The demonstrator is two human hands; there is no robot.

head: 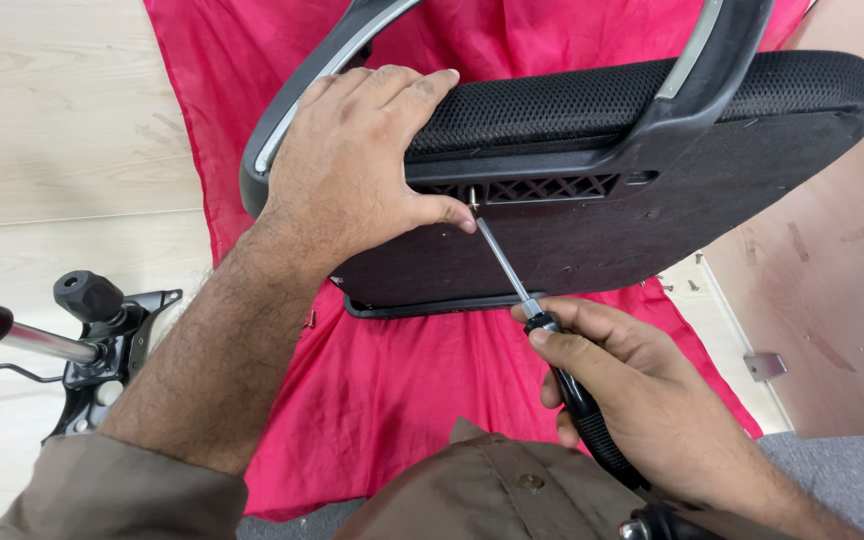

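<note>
my right hand (642,385) is closed round the screwdriver (552,340), tip on the screw (473,197) at frame centre. left hand (352,165) lies flat, bracing the seat (652,190): bulky, stiff. the handle looks grippy.

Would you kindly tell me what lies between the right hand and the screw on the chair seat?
In the head view, only the screwdriver's bare metal shaft spans from right hand to screw.

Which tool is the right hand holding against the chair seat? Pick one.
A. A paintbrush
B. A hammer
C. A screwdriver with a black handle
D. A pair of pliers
C. The right hand grips a black-handled screwdriver whose metal shaft runs up to a screw on the underside of the black chair seat, beside the left hand's thumb.
</note>
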